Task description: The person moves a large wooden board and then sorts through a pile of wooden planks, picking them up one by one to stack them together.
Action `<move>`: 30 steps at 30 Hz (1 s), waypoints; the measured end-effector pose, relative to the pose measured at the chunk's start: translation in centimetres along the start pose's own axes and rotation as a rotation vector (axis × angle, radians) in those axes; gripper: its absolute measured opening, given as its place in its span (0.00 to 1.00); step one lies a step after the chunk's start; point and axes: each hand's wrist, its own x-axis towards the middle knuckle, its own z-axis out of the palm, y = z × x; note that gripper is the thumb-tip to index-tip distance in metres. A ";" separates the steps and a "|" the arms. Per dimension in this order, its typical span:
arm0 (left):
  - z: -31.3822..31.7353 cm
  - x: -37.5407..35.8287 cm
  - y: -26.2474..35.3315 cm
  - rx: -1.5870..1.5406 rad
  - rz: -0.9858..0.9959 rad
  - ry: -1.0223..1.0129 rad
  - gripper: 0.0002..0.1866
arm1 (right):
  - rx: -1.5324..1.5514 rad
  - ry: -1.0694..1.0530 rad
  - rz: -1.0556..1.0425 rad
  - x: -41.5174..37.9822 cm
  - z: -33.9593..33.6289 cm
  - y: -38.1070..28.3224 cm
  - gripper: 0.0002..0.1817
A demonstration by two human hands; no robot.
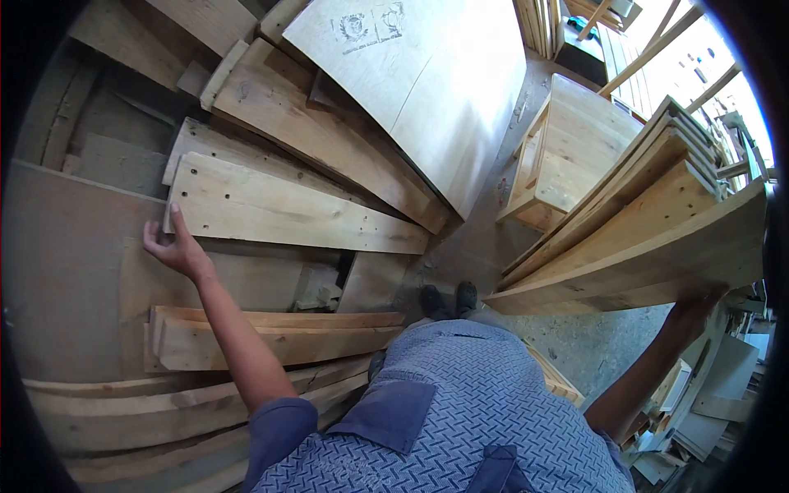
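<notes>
At the left, my left hand (177, 244) is beside the near end of a pale wooden board (288, 205) with several small holes. Its fingers are apart, with the thumb by the board's edge; a firm hold does not show. My right hand (705, 302) is at the right, under the lower edge of a wide board (641, 263). Its fingers are mostly hidden behind that board, which leans in front of several other boards (657, 185).
A large white panel (436, 74) stands at the top centre, beside a wooden stool or small table (583, 140). Stacked planks (271, 341) lie at the lower left. Two shoes (449, 299) are on the floor. Scrap pieces (723, 386) lie at the right.
</notes>
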 end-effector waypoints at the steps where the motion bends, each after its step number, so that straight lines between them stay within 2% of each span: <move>1: -0.1 -0.7 -0.9 -0.253 -0.251 -0.071 0.28 | 0.004 -0.006 0.000 0.2 1.0 1.7 0.40; 2: -0.2 -1.3 -1.4 -0.506 -0.499 -0.142 0.32 | 0.193 0.024 0.046 0.5 2.0 3.3 0.40; 3: -0.2 -2.2 -1.6 -0.290 -0.643 -0.143 0.36 | 0.384 0.053 0.093 0.8 2.9 4.7 0.40; 4: 0.0 -2.7 -1.4 -0.285 -0.635 -0.135 0.36 | 0.394 0.046 0.095 0.6 3.3 3.7 0.40; 6: 0.9 -2.7 -1.2 -0.467 -0.625 -0.006 0.40 | 0.694 0.064 0.329 -0.1 4.1 0.8 0.40; 7: 1.1 -2.8 -2.2 -0.423 -0.574 0.042 0.42 | 0.710 0.047 0.333 -0.1 4.9 1.8 0.40; 8: 1.0 -3.1 -0.8 -0.384 -0.606 0.062 0.43 | 0.680 0.008 0.272 0.1 5.9 4.2 0.40; 10: 0.8 -3.8 2.5 -0.496 -0.565 0.076 0.43 | 0.673 -0.044 0.219 0.4 7.6 8.1 0.39; 12: 0.5 -4.0 2.6 -0.489 -0.569 0.092 0.43 | 0.532 -0.034 0.091 0.6 9.2 10.3 0.35; 17: -1.0 -4.6 5.2 -0.544 -0.531 0.097 0.44 | 0.602 -0.080 0.182 0.4 9.5 7.5 0.38; 22: -3.8 -3.8 6.8 -0.771 -0.556 0.025 0.48 | 0.609 -0.142 0.227 0.2 10.5 7.8 0.39; 26: -5.4 -2.2 12.2 -0.867 -0.601 0.030 0.47 | 0.657 -0.153 0.207 0.3 12.2 9.3 0.39; 27: -5.4 -1.8 13.0 -0.862 -0.600 0.112 0.42 | 0.638 -0.148 0.236 0.5 12.2 8.6 0.39; 28: -6.0 -0.9 11.5 -0.861 -0.592 0.106 0.42 | 0.619 -0.140 0.265 0.5 12.3 8.2 0.39; 30: -7.8 1.1 7.1 -1.680 -0.370 -0.829 0.36 | 0.598 -0.131 0.235 1.1 13.5 10.2 0.38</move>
